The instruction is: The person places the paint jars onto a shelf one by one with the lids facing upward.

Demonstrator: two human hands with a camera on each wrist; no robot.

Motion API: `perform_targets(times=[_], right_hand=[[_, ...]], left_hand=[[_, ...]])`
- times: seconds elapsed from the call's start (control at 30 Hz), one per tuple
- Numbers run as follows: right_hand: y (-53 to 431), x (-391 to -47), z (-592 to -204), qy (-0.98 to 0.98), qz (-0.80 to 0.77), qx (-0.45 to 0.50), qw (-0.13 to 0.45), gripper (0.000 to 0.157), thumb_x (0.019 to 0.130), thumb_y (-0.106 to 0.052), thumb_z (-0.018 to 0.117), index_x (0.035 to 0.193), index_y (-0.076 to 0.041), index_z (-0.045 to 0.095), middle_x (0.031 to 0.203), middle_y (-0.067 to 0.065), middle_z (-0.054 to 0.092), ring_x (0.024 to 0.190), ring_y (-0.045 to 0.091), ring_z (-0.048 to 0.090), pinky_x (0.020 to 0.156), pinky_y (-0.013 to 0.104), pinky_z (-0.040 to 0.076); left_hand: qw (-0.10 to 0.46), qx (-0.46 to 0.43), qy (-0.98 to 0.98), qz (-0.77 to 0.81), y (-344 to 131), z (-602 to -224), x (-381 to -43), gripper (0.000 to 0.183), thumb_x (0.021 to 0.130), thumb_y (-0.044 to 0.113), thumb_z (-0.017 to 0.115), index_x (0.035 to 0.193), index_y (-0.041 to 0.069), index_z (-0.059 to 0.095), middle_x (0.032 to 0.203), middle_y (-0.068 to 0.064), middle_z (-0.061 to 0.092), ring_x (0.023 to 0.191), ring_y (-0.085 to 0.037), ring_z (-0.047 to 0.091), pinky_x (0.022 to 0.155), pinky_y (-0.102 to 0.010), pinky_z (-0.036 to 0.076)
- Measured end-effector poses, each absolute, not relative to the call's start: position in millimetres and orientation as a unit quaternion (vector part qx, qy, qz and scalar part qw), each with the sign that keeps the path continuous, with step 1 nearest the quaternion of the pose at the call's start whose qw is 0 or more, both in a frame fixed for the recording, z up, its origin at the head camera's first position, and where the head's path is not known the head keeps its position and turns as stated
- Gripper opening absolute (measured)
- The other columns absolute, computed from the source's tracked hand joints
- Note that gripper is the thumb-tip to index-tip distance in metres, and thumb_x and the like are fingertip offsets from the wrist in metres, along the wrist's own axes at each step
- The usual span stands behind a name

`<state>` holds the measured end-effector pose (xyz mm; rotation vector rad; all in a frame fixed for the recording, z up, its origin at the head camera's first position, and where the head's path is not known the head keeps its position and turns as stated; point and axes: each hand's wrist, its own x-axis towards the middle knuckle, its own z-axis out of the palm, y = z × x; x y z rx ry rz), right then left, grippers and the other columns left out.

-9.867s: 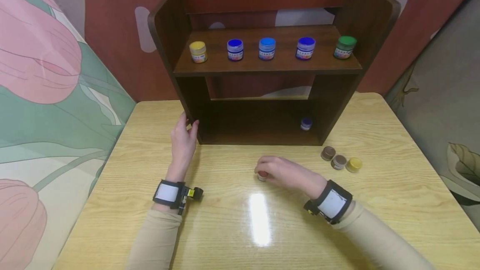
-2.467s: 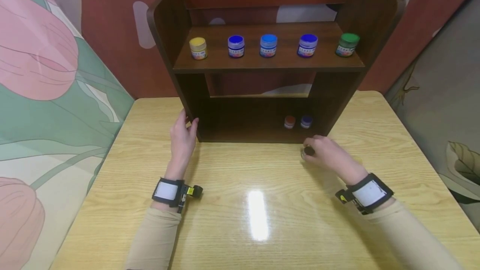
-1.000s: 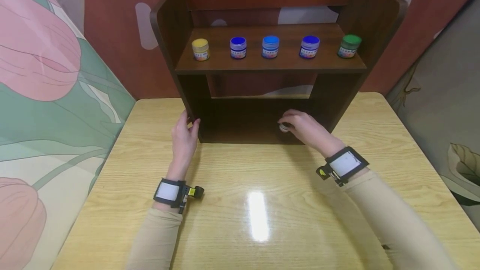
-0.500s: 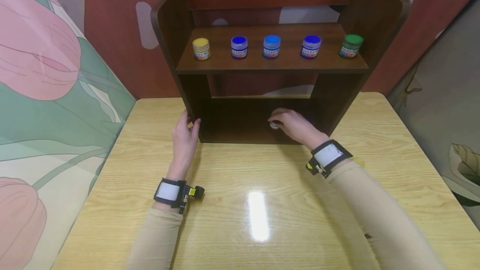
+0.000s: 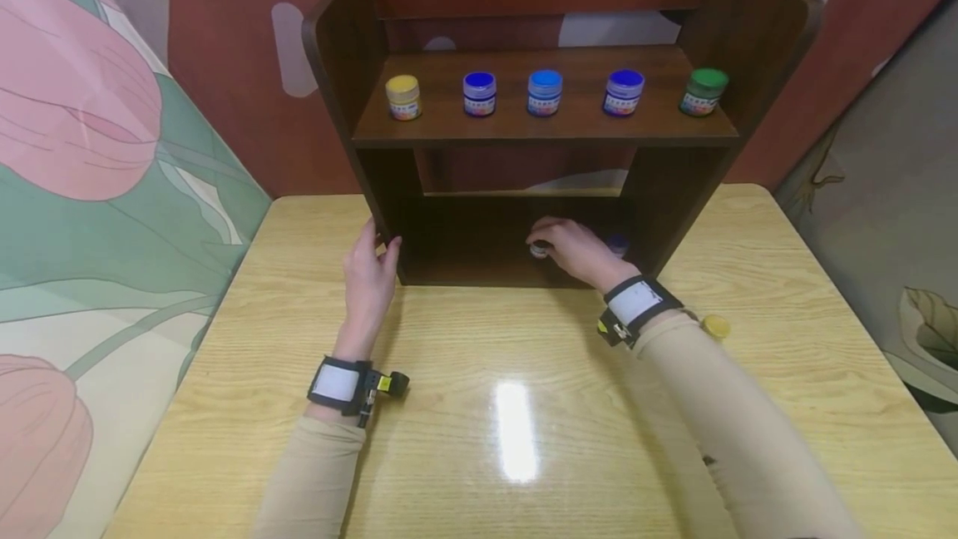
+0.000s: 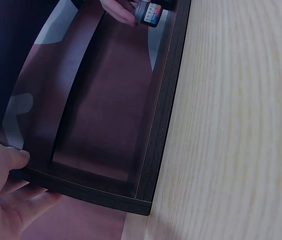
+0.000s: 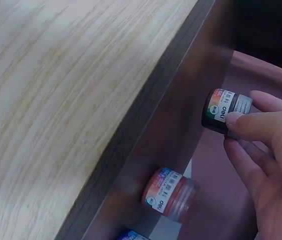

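Observation:
My right hand (image 5: 572,249) pinches a small dark paint jar (image 7: 225,111) with a white label between thumb and fingers, over the lower board of a dark brown wooden shelf (image 5: 539,141). Beside it on that board sit an orange-red paint jar (image 7: 164,192) and a blue-purple one (image 5: 617,244); the hand hides the red jar in the head view. My left hand (image 5: 368,277) grips the shelf's left side panel, thumb inside and fingers round the outer face, as the left wrist view shows.
On the upper board stand yellow (image 5: 404,98), dark blue (image 5: 479,95), light blue (image 5: 544,93), another dark blue (image 5: 624,93) and green (image 5: 703,92) paint jars. A yellow-lidded jar (image 5: 716,326) rests on the wooden table (image 5: 449,406), partly behind my right sleeve.
My right hand set the red jar on the lower board, took a dark jar from the table's right side and carried it leftward into the lower shelf. My left hand stayed put.

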<state>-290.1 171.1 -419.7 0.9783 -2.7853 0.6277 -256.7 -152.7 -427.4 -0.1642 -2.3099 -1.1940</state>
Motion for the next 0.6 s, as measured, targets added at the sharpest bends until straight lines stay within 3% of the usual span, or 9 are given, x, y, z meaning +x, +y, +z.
perform_targets(times=[0.6], right_hand=[[163.1,-297.3,-427.9,-0.927,0.207,0.308,0.061,0.026,0.086,0.008,0.063,0.108,0.000,0.073,0.118,0.019,0.068,0.111,0.035,0.063,0.100,0.046,0.051]], left_hand=[[0.268,-0.063,-0.854,-0.441,-153.2,-428.4,-257.6,0.037,0.096,0.013,0.060,0.130,0.000,0.055,0.124,-0.024,0.065,0.111,-0.040,0.065,0.083,-0.047,0.060]])
